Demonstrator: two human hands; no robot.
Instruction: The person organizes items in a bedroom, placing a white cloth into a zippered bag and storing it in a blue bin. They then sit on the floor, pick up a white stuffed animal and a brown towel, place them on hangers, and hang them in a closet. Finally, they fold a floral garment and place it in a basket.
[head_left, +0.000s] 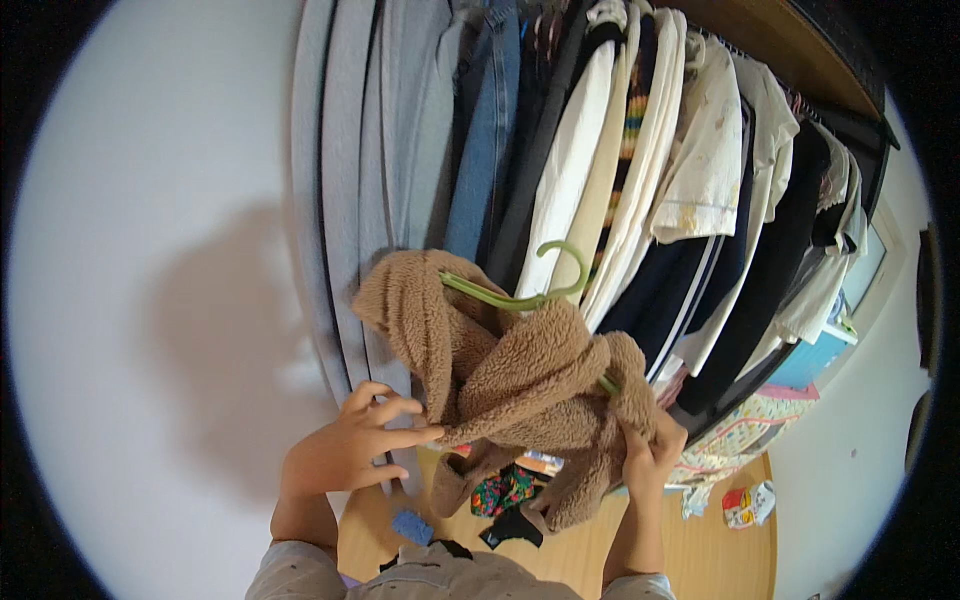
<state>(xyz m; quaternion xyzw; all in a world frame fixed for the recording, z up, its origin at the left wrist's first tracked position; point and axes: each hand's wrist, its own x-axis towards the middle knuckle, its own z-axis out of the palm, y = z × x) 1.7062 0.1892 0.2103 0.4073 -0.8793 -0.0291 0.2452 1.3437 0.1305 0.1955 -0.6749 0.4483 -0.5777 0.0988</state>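
A brown fleece garment (525, 375) hangs in front of me on a green plastic hanger (525, 300). The hook points up, and most of the hanger's bar is hidden in the fabric. My right hand (654, 450) pinches the fleece along its right side, below a small visible bit of the hanger. On the other side, my left hand (352, 446) has its fingers spread, with the fingertips at the garment's left edge. Whether those fingertips touch the fabric, I cannot tell.
Behind the fleece hangs a row of clothes, including blue jeans (484, 142), a white short-sleeved shirt (697, 157) and long grey curtain-like fabric (341, 187). A white wall (150, 187) stands at left. On the wooden floor (690, 555) lie a floral cloth (499, 491) and a blue item (412, 526).
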